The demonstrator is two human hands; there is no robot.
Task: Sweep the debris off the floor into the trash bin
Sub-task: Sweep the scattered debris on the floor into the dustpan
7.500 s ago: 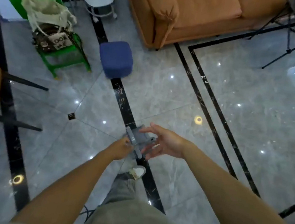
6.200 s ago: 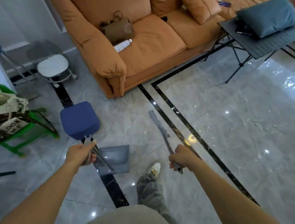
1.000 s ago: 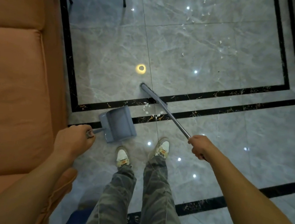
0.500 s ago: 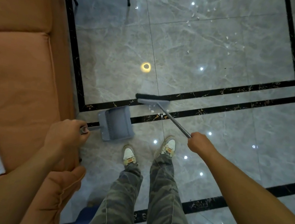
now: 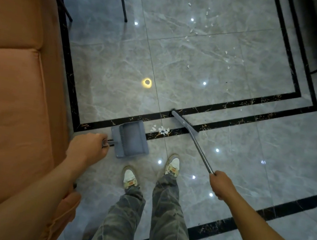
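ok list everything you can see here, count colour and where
dustpan: one, grey, on the floor between sofa and pile
broom: one, grey head, metal handle, head at the black border strips
debris pile: one small cluster, white, between dustpan and broom head
scattered debris: many bits, white, farther out on the tiles
sofa: one, orange, left side
floor: grey marble tiles, black border strips
black legs: thin, top of view, what they carry is cut off
shoes: two, white, near the dustpan
trousers: camouflage, bottom centre
left hand: grips the dustpan handle
right hand: grips the broom handle
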